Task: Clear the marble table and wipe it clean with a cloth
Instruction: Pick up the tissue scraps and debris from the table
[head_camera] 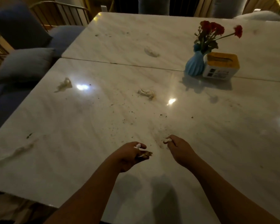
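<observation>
The marble table (87, 159) fills the view, strewn with dark crumbs (131, 122) around its middle. My left hand (129, 156) hovers over the near part and holds a small white scrap and a brownish wrapper (144, 155) in its curled fingers. To its right, my right hand (179, 151) pinches a small white scrap (167, 140) just above the tabletop. Crumpled tissues lie at the centre (146, 93), at the left (65, 84), near the left front edge (18, 152) and on the far slab (151, 52). No cloth is in view.
A blue ribbed vase (194, 66) with red flowers (214, 29) stands at the far right, beside a yellow-topped white tissue box (221, 66). Blue cushions (24, 63) and a wire-backed chair (63, 12) line the left side. A seam joins the two slabs.
</observation>
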